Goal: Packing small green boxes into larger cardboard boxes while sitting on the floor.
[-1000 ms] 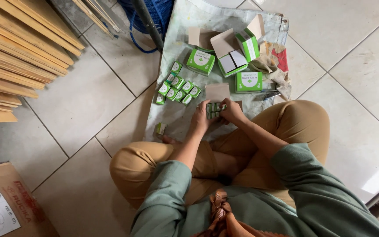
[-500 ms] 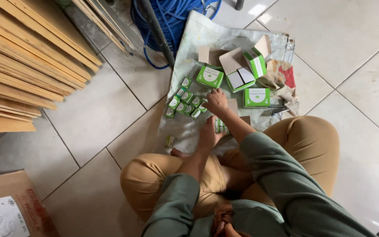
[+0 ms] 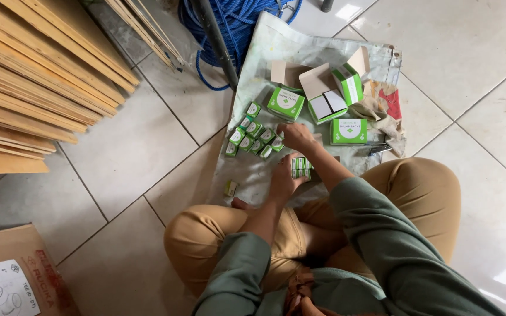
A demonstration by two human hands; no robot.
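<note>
- The pale sheet (image 3: pixel 265 64) lay spread over the floor tiles (image 3: pixel 475 47) in front of your crossed legs, and everything you worked with sat on it.
- Stacked wooden boards (image 3: pixel 24 88) filled the upper left, a coil of blue rope (image 3: pixel 235 17) lay above the sheet, and a brown carton (image 3: pixel 13 275) sat at lower left.
- Larger green-and-white boxes (image 3: pixel 286 103) stood at the far end of the sheet, two of them with flaps open.
- The cluster of small green boxes (image 3: pixel 252 134) lay just left of centre; one stray small box (image 3: pixel 230 188) sat apart, nearer your knee.
- Your right hand (image 3: pixel 296 136) reached to the cluster's right edge, fingers curled down onto a small box there; whether they had closed on it I could not tell.
- Your left hand (image 3: pixel 283 180) held a small open box, the packed tray (image 3: pixel 300 167), with rows of the small boxes in it, fingers closed on its near side.
- Judging by look, those small boxes were light, stiff cardboard, easily dented, so you would best pinch each across its two long sides.
</note>
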